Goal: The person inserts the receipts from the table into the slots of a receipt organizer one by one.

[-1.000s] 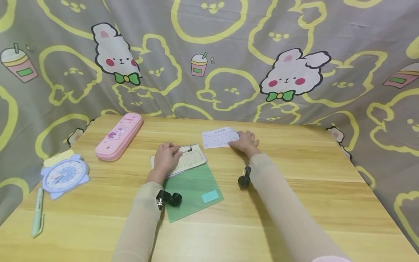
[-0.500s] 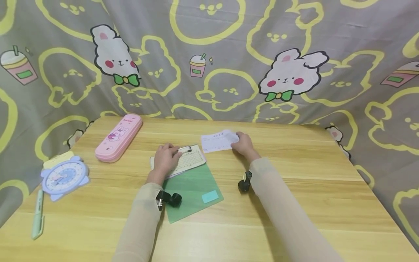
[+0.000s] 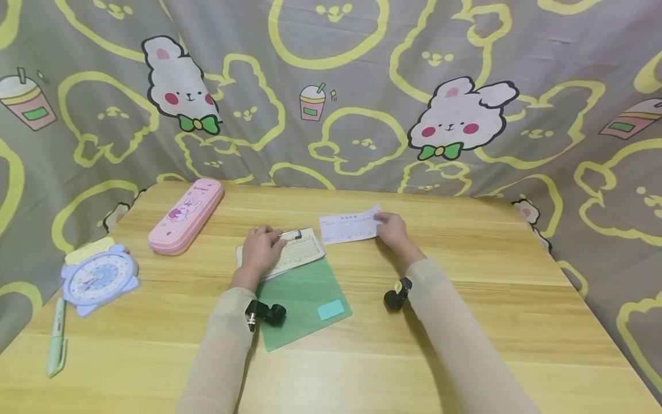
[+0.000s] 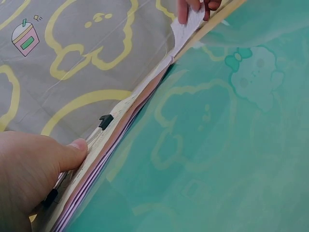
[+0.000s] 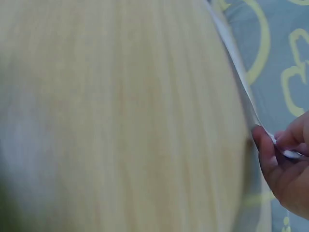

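My right hand [image 3: 393, 230] pinches the right edge of a white printed sheet [image 3: 347, 226] with a grid on it. The sheet's right corner curls up, and the right wrist view catches the paper [image 5: 236, 63] edge-on between thumb and fingers. My left hand [image 3: 261, 250] holds the left part of a stack of cream printed slips [image 3: 302, 250], its thumb by a thin metal clip [image 3: 291, 234] with black ends. In the left wrist view the stack [image 4: 104, 159] shows several layers, some lilac. Beneath it lies a translucent green plastic sheet [image 3: 295, 310] bearing a light blue label [image 3: 331, 310].
A pink pencil case [image 3: 186, 217] lies at the back left of the wooden table [image 3: 517, 322]. Left of the hands are a blue bear-eared clock [image 3: 100, 277], a yellow pad [image 3: 89, 251] and a mint highlighter [image 3: 57, 339]. A patterned curtain [image 3: 362, 80] hangs behind the table.
My right hand has shifted slightly right and nearer, now pinching the white sheet by its edge. The sheet has turned a little and moved with it. The left hand stays put.
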Tool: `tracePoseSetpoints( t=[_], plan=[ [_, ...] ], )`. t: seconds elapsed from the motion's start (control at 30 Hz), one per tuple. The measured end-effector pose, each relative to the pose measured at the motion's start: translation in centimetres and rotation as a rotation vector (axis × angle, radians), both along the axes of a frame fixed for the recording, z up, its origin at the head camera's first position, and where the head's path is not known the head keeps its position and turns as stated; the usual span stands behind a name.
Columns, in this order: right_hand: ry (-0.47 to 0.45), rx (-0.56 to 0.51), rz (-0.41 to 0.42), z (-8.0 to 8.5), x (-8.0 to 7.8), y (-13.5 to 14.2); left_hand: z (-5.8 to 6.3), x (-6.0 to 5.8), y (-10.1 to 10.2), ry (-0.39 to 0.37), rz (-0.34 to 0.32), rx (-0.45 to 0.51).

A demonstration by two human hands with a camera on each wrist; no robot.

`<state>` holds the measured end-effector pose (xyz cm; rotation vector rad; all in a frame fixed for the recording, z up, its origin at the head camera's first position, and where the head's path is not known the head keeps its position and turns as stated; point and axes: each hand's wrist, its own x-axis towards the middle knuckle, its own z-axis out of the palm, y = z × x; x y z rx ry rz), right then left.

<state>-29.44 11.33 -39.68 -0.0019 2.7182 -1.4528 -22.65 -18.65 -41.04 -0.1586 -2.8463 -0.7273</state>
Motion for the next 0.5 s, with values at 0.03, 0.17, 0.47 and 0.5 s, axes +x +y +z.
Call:
tracePoseSetpoints(
  t=[0.03,0.17,0.47,0.5],
  plan=[
    [-0.006,-0.030,-0.005,0.2,0.2,0.2,0.0,0.0,0.0,0.002,0.000,-0.002],
    [0.037,-0.096,0.011,1.0,0.8,0.9,-0.1,-0.1,-0.1,0.004,0.000,-0.008],
    [0.119,-0.265,0.042,3.6,2.6,1.6,0.0,-0.1,-0.1,-0.008,0.006,0.004],
    [0.121,-0.292,0.044,3.8,2.8,1.6,0.0,-0.1,-0.1,-0.009,0.008,0.006]
  ],
)
